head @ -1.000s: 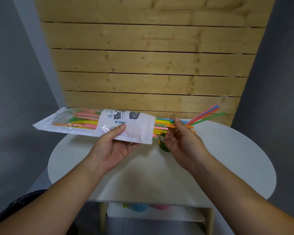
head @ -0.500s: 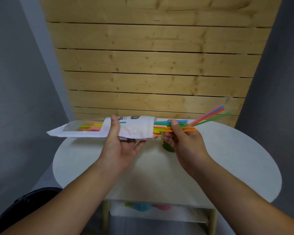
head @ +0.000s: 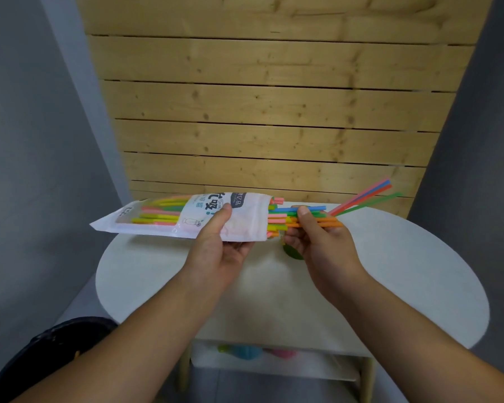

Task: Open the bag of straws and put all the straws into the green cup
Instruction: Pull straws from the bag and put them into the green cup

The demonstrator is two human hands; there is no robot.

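Note:
My left hand [head: 220,245] holds the white plastic bag of straws [head: 163,218] level above the table, thumb on top, with the open mouth facing right. Coloured straws [head: 277,221] stick out of that mouth. My right hand [head: 317,238] pinches a few blue and orange straws [head: 328,222] partly drawn out of the bag. The green cup [head: 291,252] stands on the table below, mostly hidden behind my right hand. Pink, blue, red and green straws [head: 367,197] lean up and to the right beyond my right hand; their lower ends are hidden, so whether they stand in the cup is unclear.
The round white table [head: 405,271] stands against a wall of pale wooden planks [head: 274,112]. A low shelf [head: 274,365] beneath it carries blue, green and pink objects [head: 245,351]. Grey walls close in on both sides.
The bag has tilted to show more of its printed face, and my left thumb now lies on top of it. My right hand has drawn the pinched straws slightly further out to the right.

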